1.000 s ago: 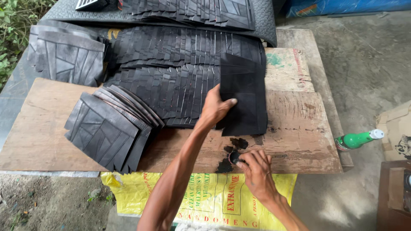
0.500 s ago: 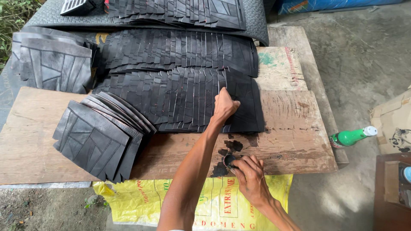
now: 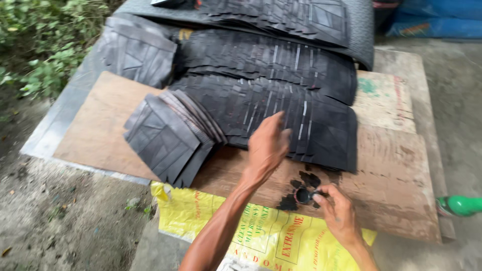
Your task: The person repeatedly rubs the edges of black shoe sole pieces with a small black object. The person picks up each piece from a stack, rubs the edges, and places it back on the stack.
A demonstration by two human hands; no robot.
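Rows of overlapping black rubber sheets (image 3: pixel 281 100) lie spread over a wooden board (image 3: pixel 396 170). My left hand (image 3: pixel 268 145) hovers with fingers loosely curled at the near edge of the front row, holding nothing that I can see. My right hand (image 3: pixel 339 211) rests on the board close to me and pinches a small round black container (image 3: pixel 303 195), which sits among dark stains on the wood. A fanned stack of black sheets (image 3: pixel 168 133) lies to the left of my left hand.
A yellow printed sack (image 3: pixel 271 236) hangs under the board's near edge. A green bottle (image 3: pixel 459 205) lies at the right edge. More black sheets (image 3: pixel 138 47) sit at the far left. Plants grow at the upper left; concrete ground surrounds the board.
My left hand has come off the rightmost black sheet and moved left along the front row. The view has shifted to the left. My right hand stays at the small container.
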